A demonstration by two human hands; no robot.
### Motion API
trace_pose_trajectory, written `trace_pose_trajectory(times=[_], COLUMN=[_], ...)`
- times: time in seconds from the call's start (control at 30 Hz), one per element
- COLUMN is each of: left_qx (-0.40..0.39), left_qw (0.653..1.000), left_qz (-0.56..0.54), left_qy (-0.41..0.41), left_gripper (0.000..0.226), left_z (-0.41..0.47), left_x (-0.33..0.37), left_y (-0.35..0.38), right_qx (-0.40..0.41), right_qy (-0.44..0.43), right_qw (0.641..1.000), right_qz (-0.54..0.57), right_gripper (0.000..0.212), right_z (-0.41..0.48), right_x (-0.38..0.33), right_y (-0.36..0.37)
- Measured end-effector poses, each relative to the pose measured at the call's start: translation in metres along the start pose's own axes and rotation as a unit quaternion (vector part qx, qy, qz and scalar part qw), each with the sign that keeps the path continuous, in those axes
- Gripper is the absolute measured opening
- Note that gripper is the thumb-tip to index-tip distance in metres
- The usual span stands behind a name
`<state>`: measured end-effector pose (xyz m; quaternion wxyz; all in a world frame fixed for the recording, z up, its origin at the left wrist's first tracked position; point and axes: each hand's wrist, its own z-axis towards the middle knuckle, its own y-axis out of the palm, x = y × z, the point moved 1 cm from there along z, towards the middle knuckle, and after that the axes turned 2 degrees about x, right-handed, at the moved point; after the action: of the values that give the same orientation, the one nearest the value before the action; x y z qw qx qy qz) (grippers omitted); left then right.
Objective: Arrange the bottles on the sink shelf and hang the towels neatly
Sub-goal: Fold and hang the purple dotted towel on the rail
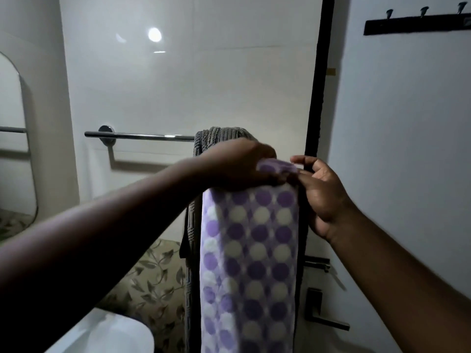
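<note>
A purple towel with white and violet dots [248, 263] hangs down in a long folded strip in front of me. My left hand [237, 165] grips its top fold from the left. My right hand [322, 197] pinches the same fold at its right end with thumb and fingers. Behind it a grey ribbed towel [219, 135] is draped over the right end of a chrome towel bar [140, 136] on the white wall. No bottles or sink shelf are in view.
A black door edge [318, 98] runs upright just right of the towels, with a dark door handle [323, 319] lower down. A black hook rack [418, 24] hangs top right. A mirror [12, 149] is at the left, a white toilet [109, 335] below.
</note>
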<state>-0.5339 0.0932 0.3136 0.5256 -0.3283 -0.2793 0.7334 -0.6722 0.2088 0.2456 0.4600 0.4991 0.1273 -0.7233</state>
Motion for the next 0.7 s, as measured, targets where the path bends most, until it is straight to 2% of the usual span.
trace_pose_trajectory(times=[0.1,0.2,0.27,0.37,0.43,0.53,0.63,0.7], left_qx=[-0.022,-0.008,-0.023,-0.049,-0.053,-0.066,-0.037,0.006], left_qw=[0.999,0.999,0.997,0.994,0.992,0.989,0.986,0.984], left_qz=[0.018,-0.016,-0.02,-0.025,-0.019,-0.011,-0.012,0.01], left_qy=[-0.021,-0.046,-0.065,-0.093,-0.112,-0.132,-0.164,-0.176], left_gripper=[0.048,0.041,0.043,0.029,0.042,0.049,0.05,0.053], left_z=[0.013,0.014,0.01,0.003,-0.002,-0.011,-0.018,-0.022], left_x=[0.0,-0.005,-0.01,-0.026,-0.041,-0.071,-0.101,-0.123], left_y=[-0.012,-0.024,-0.029,-0.034,-0.038,-0.047,-0.057,-0.069], right_qx=[0.004,-0.01,0.0,-0.006,-0.033,-0.085,-0.067,-0.055], right_qy=[-0.019,-0.037,-0.095,-0.165,-0.184,-0.201,-0.286,-0.316], right_qw=[0.999,0.999,0.995,0.985,0.982,0.976,0.953,0.945], right_qz=[0.041,0.014,-0.035,-0.04,-0.03,-0.013,-0.073,-0.068], right_gripper=[0.046,0.073,0.082,0.086,0.088,0.075,0.03,0.019], right_z=[0.003,-0.016,-0.03,-0.041,-0.046,-0.049,-0.04,-0.021], right_x=[0.008,0.032,0.052,0.07,0.079,0.095,0.097,0.098], right_y=[0.013,0.025,0.03,0.044,0.058,0.082,0.108,0.137])
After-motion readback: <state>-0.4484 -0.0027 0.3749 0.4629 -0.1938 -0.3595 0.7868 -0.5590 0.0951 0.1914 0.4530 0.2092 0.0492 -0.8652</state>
